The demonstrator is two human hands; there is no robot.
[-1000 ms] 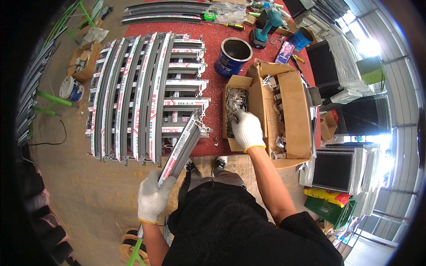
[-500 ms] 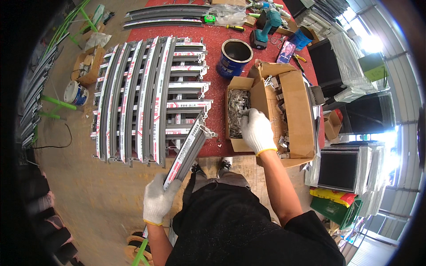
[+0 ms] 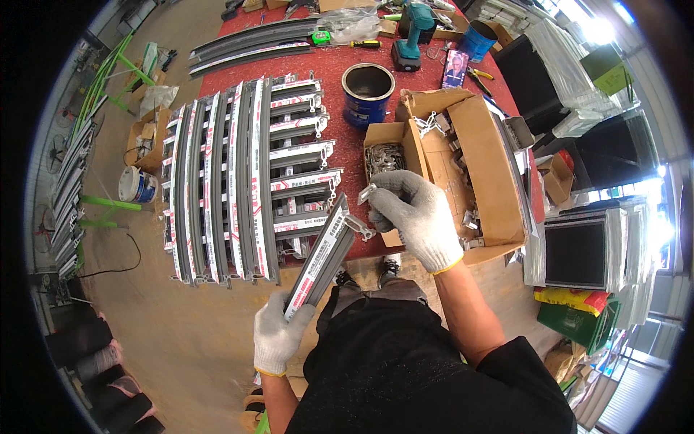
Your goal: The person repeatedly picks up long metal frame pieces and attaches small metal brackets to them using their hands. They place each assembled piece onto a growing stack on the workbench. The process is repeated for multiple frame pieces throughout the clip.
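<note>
My gloved left hand [image 3: 280, 334] is closed round a grey metal profile [image 3: 318, 260] with white printed film along it. The profile slants up and away to the right, its far end carrying a small pale end fitting [image 3: 358, 227]. My gloved right hand [image 3: 416, 217] pinches a small shiny metal piece [image 3: 366, 194] between thumb and fingers, just above and right of that end. Behind this hand a small carton [image 3: 396, 137] holds many small metal pieces [image 3: 385, 158], partly hidden by the glove.
Stacked profiles [image 3: 256, 173] lie crosswise on the red table [image 3: 329, 65]. A blue can [image 3: 366, 98], a cordless drill [image 3: 412, 40], a phone [image 3: 455, 69] and pliers [image 3: 481, 79] stand or lie farther back. Right of the small carton is a larger open box [image 3: 488, 159] with metal parts.
My right hand has come out of the small carton with a small metal piece and moved toward the profile's end. The left hand still holds the profile. The whole view has shifted slightly.
</note>
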